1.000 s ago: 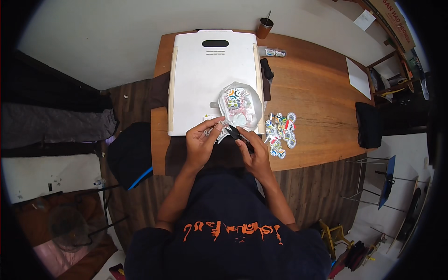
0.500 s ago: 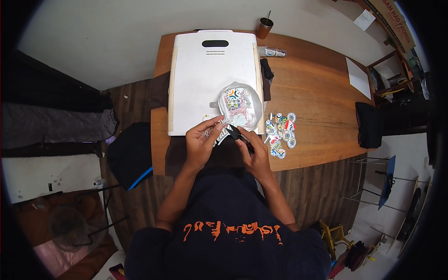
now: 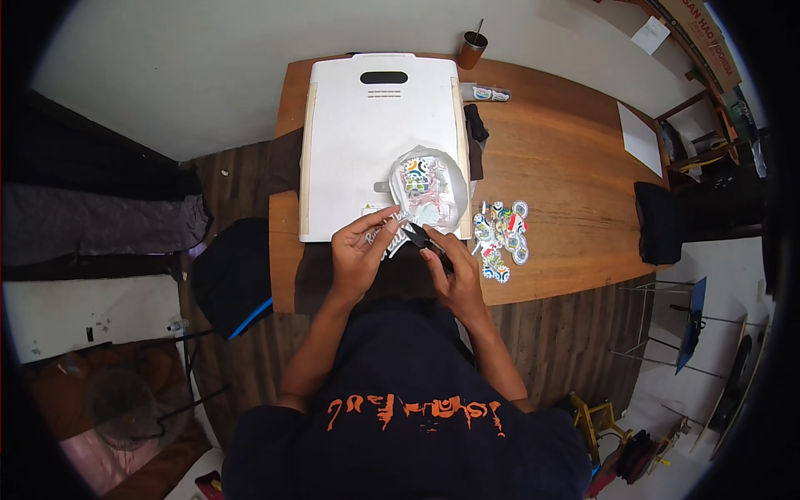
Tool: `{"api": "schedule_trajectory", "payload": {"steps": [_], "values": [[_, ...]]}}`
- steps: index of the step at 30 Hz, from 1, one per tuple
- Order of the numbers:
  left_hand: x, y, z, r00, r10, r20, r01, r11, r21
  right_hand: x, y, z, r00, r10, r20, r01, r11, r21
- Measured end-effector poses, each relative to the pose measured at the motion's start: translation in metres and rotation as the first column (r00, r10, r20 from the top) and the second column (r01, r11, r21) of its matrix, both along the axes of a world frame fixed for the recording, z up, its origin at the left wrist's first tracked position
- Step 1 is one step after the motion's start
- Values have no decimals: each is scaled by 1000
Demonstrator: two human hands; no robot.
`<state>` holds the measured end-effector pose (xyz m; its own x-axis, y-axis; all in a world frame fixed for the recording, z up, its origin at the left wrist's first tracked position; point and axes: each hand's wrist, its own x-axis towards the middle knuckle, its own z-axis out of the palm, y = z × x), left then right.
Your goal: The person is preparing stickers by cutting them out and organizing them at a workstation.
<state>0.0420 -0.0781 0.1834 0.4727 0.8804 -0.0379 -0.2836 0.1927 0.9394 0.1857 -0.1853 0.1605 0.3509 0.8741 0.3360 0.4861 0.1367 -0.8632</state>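
Note:
My left hand (image 3: 360, 254) pinches a white die-cut sticker (image 3: 400, 239) with dark lettering between thumb and fingers. In my right hand (image 3: 454, 271) is a pair of small black scissors (image 3: 414, 234), their tips against the sticker's edge. Just beyond both hands, a clear round plastic tub (image 3: 457, 204) holds colourful cutouts and scraps. It rests on the near part of a white, flat-topped machine (image 3: 350, 150). To the right of my right hand, a loose pile of colourful cut stickers (image 3: 500, 237) lies on the wooden table.
The wooden table (image 3: 567, 150) extends to the right. A brown cup (image 3: 472, 52) with a utensil in it stands at the back, near a clear packet (image 3: 486, 93). A white sheet (image 3: 640, 139) and a black bundle (image 3: 657, 223) lie at the right edge.

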Motion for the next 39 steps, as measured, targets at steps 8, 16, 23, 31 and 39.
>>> {"api": "schedule_trajectory", "payload": {"steps": [8, 16, 23, 31, 39], "values": [[0, 1, -4, 1000, 8, -19, -8, 1000, 12, 1, 0, -1, 1000, -1, 29, 1, 1000, 7], [0, 1, -2, 1000, 10, -13, -10, 1000, 2, 1, 1, 0, 1000, 2, 3, -2, 1000, -9], [-1, 1, -2, 999, 16, -29, -16, 1000, 2, 2, 1, -1, 999, 6, 43, -6, 1000, 6], [0, 1, -1, 999, -2, -32, 1, 1000, -2, 2, 2, -3, 999, 0, 37, -1, 1000, 15], [1, 0, 0, 1000, 3, -26, -3, 1000, -13, 1, 1, -7, 1000, -15, 19, 15, 1000, 25]]}}
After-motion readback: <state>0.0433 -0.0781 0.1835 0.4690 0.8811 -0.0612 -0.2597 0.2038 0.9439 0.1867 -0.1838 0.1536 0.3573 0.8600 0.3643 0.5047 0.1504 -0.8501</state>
